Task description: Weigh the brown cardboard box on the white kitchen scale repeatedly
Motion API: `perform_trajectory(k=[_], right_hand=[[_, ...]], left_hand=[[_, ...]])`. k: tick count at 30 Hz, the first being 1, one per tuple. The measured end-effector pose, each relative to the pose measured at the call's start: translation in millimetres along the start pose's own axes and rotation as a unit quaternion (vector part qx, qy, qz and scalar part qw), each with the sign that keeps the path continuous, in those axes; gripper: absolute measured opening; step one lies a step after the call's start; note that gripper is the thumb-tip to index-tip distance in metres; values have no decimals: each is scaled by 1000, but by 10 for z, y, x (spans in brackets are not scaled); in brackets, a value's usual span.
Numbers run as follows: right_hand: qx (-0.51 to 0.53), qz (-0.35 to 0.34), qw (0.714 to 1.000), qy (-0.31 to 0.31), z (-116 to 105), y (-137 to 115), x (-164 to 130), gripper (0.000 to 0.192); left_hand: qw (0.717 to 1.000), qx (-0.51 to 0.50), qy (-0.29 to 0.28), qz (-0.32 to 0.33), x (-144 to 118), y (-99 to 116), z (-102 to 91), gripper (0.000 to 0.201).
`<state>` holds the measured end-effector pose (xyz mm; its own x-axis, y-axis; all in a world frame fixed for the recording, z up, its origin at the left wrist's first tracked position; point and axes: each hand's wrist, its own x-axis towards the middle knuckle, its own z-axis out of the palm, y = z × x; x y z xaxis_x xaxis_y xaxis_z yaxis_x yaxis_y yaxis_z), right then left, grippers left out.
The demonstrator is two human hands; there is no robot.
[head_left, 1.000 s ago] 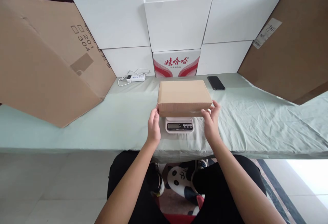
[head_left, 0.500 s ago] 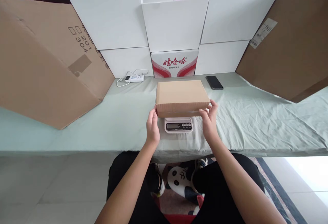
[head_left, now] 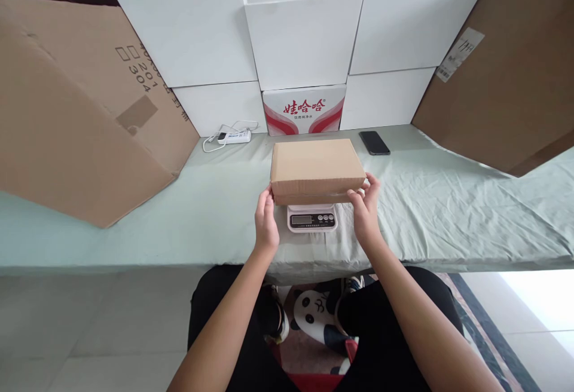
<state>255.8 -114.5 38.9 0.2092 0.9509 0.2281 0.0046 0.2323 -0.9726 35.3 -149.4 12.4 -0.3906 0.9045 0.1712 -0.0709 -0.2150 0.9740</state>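
A small brown cardboard box [head_left: 317,162] lies flat over a white digital scale [head_left: 313,219], in front of my body. Only the scale's front, with its display and buttons, shows below the box; whether the box rests on the plate I cannot tell. My left hand [head_left: 266,221] grips the box's front left corner, some of its fingers hidden behind the side. At the front right corner, my right hand [head_left: 366,210] holds the box with the thumb on the front face and fingers at the side.
A black phone [head_left: 375,143] lies behind the box to the right. To the left, a white power strip [head_left: 234,137] sits with its cable. White boxes [head_left: 305,42] wall off the back; large cardboard sheets [head_left: 89,111] stand at both sides. The green cloth-covered table [head_left: 215,213] ends near my knees.
Almost nothing differs. The whole view has shifted very slightly, while both hands keep the same hold on the cardboard box.
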Motion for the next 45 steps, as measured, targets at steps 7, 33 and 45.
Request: perform_trajectory(k=[7,33,45], right_hand=[[31,-48,982,177,-333,78,265,42],[169,80,978,88,-290,59,378,32],[45,-24,997,-64,-135,258,256,69]], left_hand=[[993,-10,98,64,143,160,-205,74],[997,-61,24,-42,94,56,-9,76],[999,-51,9,-7,-12,45,75,65]])
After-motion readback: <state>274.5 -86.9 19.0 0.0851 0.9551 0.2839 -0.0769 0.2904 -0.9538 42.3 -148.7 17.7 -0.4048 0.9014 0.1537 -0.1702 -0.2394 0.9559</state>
